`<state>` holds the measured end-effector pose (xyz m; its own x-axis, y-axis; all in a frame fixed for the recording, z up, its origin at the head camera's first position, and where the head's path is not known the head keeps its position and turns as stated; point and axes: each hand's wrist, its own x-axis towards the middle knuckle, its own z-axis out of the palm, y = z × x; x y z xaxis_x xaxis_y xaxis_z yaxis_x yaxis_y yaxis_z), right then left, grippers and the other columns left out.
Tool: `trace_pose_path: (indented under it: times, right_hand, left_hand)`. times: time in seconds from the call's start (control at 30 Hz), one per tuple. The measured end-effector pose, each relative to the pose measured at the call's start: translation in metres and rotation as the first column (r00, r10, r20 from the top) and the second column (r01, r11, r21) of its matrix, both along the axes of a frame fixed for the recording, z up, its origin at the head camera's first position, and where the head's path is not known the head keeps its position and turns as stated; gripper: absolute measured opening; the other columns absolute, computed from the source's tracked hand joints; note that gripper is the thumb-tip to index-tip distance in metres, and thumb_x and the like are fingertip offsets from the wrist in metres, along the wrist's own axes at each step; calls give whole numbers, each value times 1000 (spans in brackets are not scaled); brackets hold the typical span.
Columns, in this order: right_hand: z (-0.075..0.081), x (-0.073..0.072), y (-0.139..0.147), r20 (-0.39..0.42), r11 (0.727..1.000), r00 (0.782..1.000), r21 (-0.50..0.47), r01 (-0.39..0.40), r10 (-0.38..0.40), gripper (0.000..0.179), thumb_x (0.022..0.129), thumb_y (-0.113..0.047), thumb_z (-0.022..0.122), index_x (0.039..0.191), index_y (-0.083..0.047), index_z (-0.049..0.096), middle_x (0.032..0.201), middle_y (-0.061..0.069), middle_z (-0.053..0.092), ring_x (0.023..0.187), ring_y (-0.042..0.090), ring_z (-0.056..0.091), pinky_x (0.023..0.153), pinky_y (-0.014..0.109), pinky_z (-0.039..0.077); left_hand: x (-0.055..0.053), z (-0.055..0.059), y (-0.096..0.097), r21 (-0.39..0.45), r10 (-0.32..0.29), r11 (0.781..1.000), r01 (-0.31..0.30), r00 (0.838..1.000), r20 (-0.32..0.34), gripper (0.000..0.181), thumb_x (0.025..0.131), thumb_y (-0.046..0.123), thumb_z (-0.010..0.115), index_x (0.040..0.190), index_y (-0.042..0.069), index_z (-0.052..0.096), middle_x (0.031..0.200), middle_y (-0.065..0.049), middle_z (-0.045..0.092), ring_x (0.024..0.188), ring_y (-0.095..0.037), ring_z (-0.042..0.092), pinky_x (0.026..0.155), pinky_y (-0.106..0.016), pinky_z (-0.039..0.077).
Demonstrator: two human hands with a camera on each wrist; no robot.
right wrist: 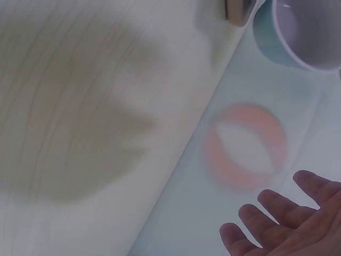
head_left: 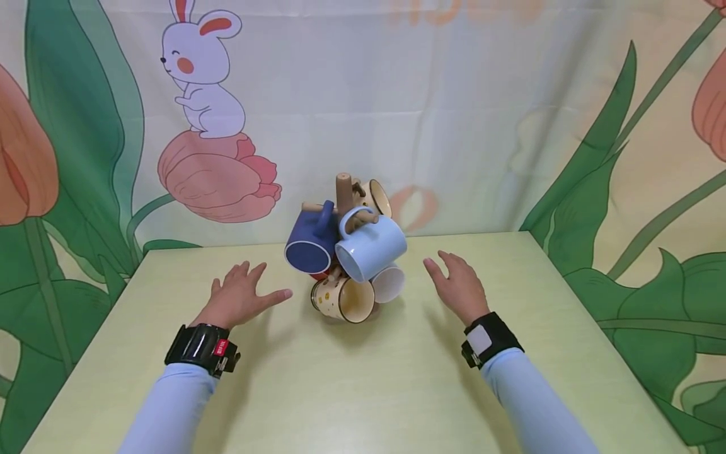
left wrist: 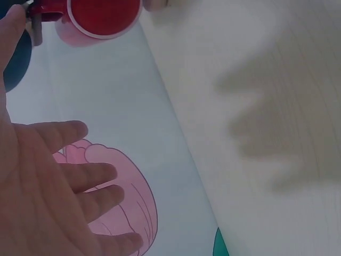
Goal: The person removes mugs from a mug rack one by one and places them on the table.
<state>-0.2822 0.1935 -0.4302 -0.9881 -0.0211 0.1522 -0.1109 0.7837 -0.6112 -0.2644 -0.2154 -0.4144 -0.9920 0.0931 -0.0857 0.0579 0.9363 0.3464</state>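
Observation:
A wooden mug tree (head_left: 343,192) holds several mugs. A dark blue mug (head_left: 309,246) hangs on its left and a light blue mug (head_left: 377,246) in front on the right. Lower down are a cream patterned mug (head_left: 329,297) and a white mug (head_left: 389,284); another cream mug (head_left: 380,198) is partly hidden behind. A red mug (left wrist: 101,16) shows in the left wrist view. My left hand (head_left: 239,297), fingers spread, is left of the mugs, touching none. To their right, my right hand (head_left: 460,287) is also apart from them, its fingers extended and holding nothing.
The mug tree stands near the back edge of a pale wooden table (head_left: 363,391). Behind it hangs a curtain (head_left: 465,126) printed with a rabbit, tulips and leaves. Each wrist wears a black strap (head_left: 198,345) with a small device.

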Motion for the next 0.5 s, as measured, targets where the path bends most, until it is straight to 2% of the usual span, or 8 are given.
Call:
trace_pose_path:
  times: [0.27, 0.5]
  right_hand:
    - [-2, 17, -19, 2, 997, 1000, -71, -18, 18, 76, 102, -62, 33, 145, -1, 47, 145, 21, 48, 137, 39, 41, 110, 55, 32]
    - [4, 29, -34, 14, 993, 1000, -118, -21, 23, 74, 101, -62, 35, 142, -2, 52, 142, 20, 53, 134, 38, 45, 108, 55, 36]
  left_hand:
    - [20, -4, 7, 14, 1, 1000, -1, 1000, 14, 111, 81, 81, 51, 151, -4, 32, 152, -39, 21, 141, -55, 14, 105, -76, 6]
    - [29, -9, 15, -3, -16, 1000, 17, 1000, 27, 109, 82, 80, 53, 150, -3, 35, 151, -39, 25, 140, -55, 18, 105, -77, 9]
